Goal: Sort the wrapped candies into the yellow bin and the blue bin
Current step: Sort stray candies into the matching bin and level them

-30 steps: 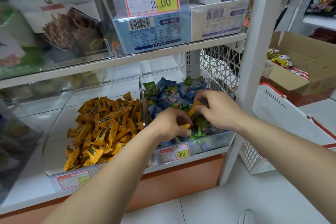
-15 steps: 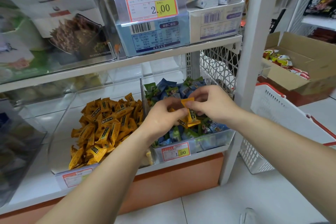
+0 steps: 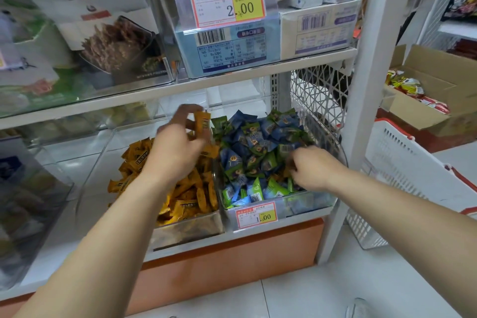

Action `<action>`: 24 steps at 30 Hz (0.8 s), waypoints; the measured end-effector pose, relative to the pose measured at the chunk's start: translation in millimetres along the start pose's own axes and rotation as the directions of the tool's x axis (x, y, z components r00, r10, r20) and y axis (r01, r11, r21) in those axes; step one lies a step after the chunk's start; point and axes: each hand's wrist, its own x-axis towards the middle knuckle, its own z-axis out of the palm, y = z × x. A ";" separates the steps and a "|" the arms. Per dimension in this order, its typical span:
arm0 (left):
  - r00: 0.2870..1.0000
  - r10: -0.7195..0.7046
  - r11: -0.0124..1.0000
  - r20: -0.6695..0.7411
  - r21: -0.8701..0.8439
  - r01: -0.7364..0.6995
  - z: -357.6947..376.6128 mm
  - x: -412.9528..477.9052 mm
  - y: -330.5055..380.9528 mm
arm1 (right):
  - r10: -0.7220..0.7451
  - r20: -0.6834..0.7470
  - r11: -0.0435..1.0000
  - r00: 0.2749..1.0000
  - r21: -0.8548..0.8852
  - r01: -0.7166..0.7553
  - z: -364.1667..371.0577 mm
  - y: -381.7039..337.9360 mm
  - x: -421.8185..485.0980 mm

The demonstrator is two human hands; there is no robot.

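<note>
**Desk:** What is shown on the lower shelf?

**Caption:** A yellow candy (image 3: 202, 121) is pinched between thumb and fingertips of the left hand (image 3: 178, 147). It is held roughly upright above the yellow bin (image 3: 185, 230), just beside the wall shared with the blue bin (image 3: 304, 208). The right hand (image 3: 309, 168) is lowered into the blue and green candies (image 3: 247, 147), its fingers curled down among the wrappers. Whether anything is gripped there cannot be told.

**Desk:** How is the step best done?

**Caption:** It is judged that the candy should be carried further left, clear of the divider and over the yellow pile (image 3: 144, 162). There it should be released low, so that it is not bounced back across. Any yellow strays among the blue wrappers are best lifted singly, by a wrapper end, so that neighbours are not dragged along.

**Desk:** What writing can be read?

**Caption:** "1.00" is printed on the red-bordered tag (image 3: 256, 215) fixed to the blue bin. "2.00" is shown on the larger tag (image 3: 227, 1) on the shelf above, over a box (image 3: 232, 46) marked with a barcode. Chinese characters are seen on both tags and on the wrappers, but they are too blurred to be read. No brand can be made out.
</note>
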 end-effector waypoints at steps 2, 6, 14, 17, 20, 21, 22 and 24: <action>0.999 -0.051 0.995 -0.013 0.090 0.052 -11.5 0.4 -20.4 | 0.007 0.000 1.000 1.000 -0.005 -0.007 0.0 -2.8 4.8; 0.983 -0.145 0.928 0.114 0.361 0.095 -19.4 -1.9 -48.8 | 0.022 0.006 0.999 1.000 0.049 -0.022 2.4 -3.9 11.4; 0.990 0.132 0.937 0.048 0.321 -0.141 9.9 -9.3 -3.3 | -0.037 -0.068 0.982 0.997 0.180 0.049 -7.7 1.1 15.9; 0.965 0.175 0.974 0.198 0.110 -0.199 43.1 -17.7 25.1 | 0.043 -0.217 0.940 0.975 0.339 0.034 -13.5 3.2 16.2; 0.906 0.148 0.975 0.395 0.095 -0.201 84.7 -22.1 40.0 | 0.096 -0.194 0.964 0.976 0.263 -0.043 -13.9 6.2 14.7; 0.885 0.119 0.973 0.451 0.126 -0.195 97.4 -21.2 42.9 | 0.094 -0.152 0.977 0.984 0.203 -0.062 -13.1 6.7 13.7; 0.863 0.078 0.971 0.498 0.160 -0.180 108.5 -19.5 45.7 | 0.096 -0.112 0.985 0.989 0.155 -0.078 -13.0 6.6 12.4; 0.835 -0.042 0.967 0.549 0.231 -0.103 126.7 -14.0 48.0 | 0.093 -0.071 0.992 0.993 0.098 -0.085 -12.3 6.4 11.7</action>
